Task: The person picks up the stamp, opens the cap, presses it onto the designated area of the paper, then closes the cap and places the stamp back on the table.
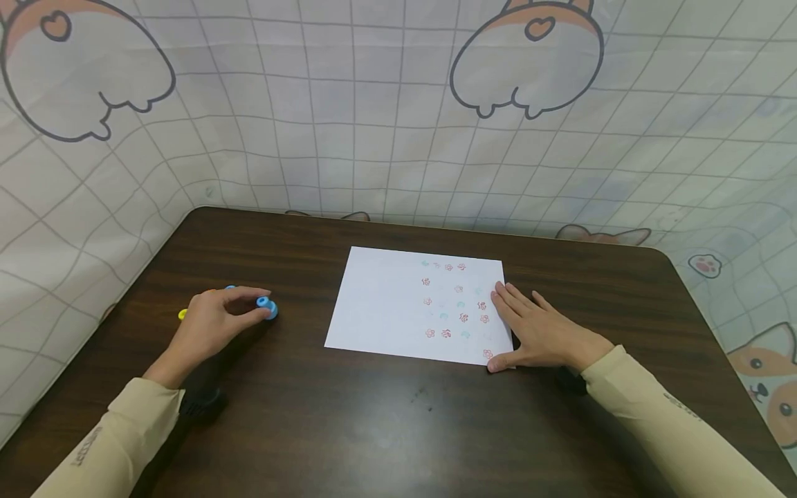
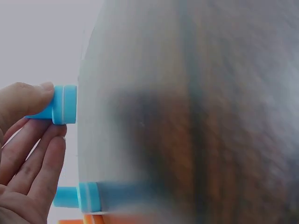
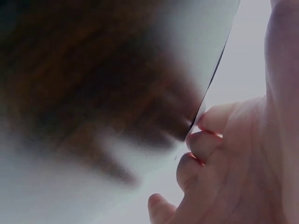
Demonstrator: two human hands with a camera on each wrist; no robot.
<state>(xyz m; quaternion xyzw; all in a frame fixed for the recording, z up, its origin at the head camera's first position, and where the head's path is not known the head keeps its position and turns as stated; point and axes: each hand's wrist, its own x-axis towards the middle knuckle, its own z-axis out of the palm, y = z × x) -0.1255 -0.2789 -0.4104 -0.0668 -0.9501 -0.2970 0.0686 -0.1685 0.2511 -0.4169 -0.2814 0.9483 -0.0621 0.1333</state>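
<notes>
Between thumb and fingers, my left hand (image 1: 214,321) pinches a small blue stamp (image 1: 268,306), left of the paper. The left wrist view shows this blue stamp (image 2: 65,105) lying sideways in the grip, its wide end pointing toward the table. A white sheet of paper (image 1: 373,297) lies mid-table, its right half printed with red and pale blue-green flower and character marks. On the paper's right edge rests my right hand (image 1: 542,335), fingers extended. The right wrist view has this hand (image 3: 224,158) at the tabletop.
Partly hidden behind the left hand are a yellow piece (image 1: 182,314) and another blue stamp (image 2: 88,197), with an orange stamp (image 2: 77,221) beside it. The dark wooden table (image 1: 386,415) meets a gridded cloth backdrop (image 1: 373,138) at its far and side edges.
</notes>
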